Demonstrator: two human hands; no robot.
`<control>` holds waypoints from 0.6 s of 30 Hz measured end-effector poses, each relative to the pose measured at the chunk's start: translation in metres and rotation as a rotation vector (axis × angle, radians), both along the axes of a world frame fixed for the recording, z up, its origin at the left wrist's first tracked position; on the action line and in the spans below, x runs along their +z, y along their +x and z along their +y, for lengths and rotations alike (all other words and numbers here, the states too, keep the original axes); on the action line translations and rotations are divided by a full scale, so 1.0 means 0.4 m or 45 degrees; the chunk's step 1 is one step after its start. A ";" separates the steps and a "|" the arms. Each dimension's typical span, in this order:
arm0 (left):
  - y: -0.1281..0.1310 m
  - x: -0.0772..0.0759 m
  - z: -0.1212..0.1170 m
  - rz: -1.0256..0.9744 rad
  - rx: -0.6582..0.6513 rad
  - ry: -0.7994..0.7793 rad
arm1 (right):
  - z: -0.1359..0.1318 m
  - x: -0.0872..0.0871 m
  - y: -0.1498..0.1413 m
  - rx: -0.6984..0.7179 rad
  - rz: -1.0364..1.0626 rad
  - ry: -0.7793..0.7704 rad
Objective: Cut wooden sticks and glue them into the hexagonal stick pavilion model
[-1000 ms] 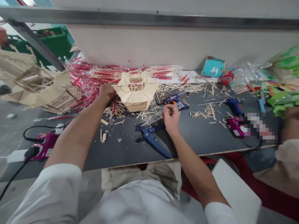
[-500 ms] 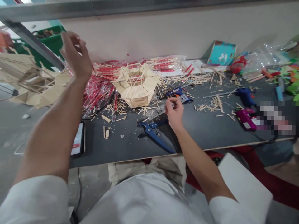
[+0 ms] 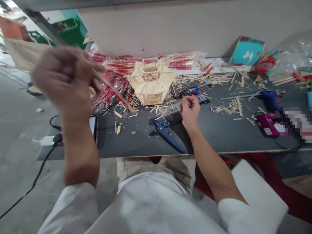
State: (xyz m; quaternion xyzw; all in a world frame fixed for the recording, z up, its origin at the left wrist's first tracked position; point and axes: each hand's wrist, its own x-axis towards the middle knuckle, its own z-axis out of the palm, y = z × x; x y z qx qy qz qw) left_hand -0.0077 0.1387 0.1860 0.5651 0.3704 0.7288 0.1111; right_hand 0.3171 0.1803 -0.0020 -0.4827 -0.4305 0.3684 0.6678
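My left hand (image 3: 70, 78), blurred by motion, is raised over the left of the table, closed on a long pair of wrapped chopsticks (image 3: 114, 92) in clear plastic with red print. It slants down to the right. My right hand (image 3: 190, 110) pinches a clear plastic ruler (image 3: 170, 110) lying at an angle. Just in front of the ruler lies a blue-handled cutter (image 3: 168, 135), its handles spread. Behind the ruler stands a six-sided model built of wooden sticks (image 3: 152, 87). A blue glue gun (image 3: 191, 92) lies beyond my right hand.
Red-printed plastic packs (image 3: 117, 68) and cut stick pieces (image 3: 236, 105) litter the back. A second glue gun (image 3: 269, 99) and a magenta box (image 3: 270, 124) are at right. A phone (image 3: 93, 125) and a cable (image 3: 36, 178) lie left. A metal bar (image 3: 97, 3) crosses overhead.
My left hand has come nearer to me from the back left, and the wrapped chopsticks now show in it. The view has shifted slightly; my right hand stays on the ruler.
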 end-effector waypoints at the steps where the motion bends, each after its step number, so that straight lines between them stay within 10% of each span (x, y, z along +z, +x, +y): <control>1: 0.020 -0.036 -0.032 0.116 -0.039 0.000 | 0.001 0.001 0.000 -0.008 -0.004 0.010; 7: 0.094 -0.236 -0.121 0.131 -0.027 -0.110 | 0.003 0.002 -0.001 -0.013 0.008 0.031; 18: 0.115 -0.272 -0.067 0.186 0.105 -0.220 | -0.020 0.015 -0.001 0.012 -0.219 0.084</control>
